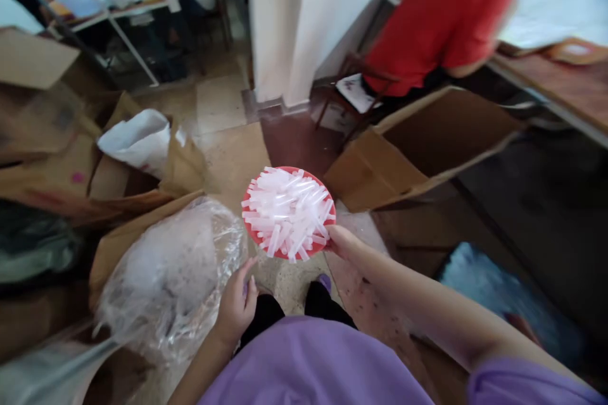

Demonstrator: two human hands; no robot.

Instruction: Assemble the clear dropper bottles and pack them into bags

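Observation:
My right hand (342,242) grips the right rim of a red bowl (327,192), thumb over the edge and fingers hidden beneath. Heaped in the bowl are many short translucent whitish plastic tubes (287,209), some sticking out past the rim. The bowl is held up above the floor in front of my body. Lower and to the left, my left hand (239,296) hangs apart from the bowl with its fingers loosely spread and nothing in them. Close to it is a clear plastic bag (175,266) in a cardboard box.
An open cardboard box (380,164) stands ahead right, near a person in a red shirt (441,19) seated at a table (565,85). Several boxes crowd the left, one with a white sack (137,139). A white pillar (280,25) rises ahead. A blue bag (498,297) lies right.

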